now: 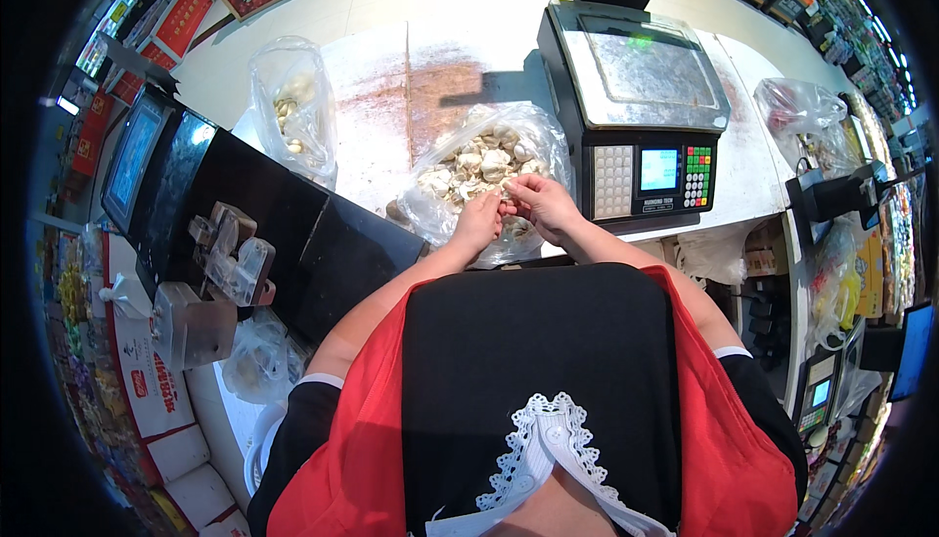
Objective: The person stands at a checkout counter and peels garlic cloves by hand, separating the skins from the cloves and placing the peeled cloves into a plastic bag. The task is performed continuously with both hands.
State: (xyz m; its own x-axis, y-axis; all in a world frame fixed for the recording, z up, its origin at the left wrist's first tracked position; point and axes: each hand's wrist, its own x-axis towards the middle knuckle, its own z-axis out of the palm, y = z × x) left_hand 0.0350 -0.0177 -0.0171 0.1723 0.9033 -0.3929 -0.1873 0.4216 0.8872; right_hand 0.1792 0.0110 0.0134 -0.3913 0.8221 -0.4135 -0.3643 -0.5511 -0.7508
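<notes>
An open clear plastic bag (546, 126) full of garlic bulbs (496, 164) lies on the white worn counter before me. Over the bag's near part, my left hand (480, 220) and my right hand (539, 199) meet at the fingertips. Both pinch a small pale piece of garlic (506, 186) between them, partly hidden by the fingers. Another clear bag (293, 67), with some garlic in its bottom, stands farther left on the counter.
A weighing scale (645, 75) with keypad and display stands just right of the garlic bag. A black machine with a screen (136, 148) is at the left. More plastic bags (799, 108) lie at the far right, and shelves surround the counter.
</notes>
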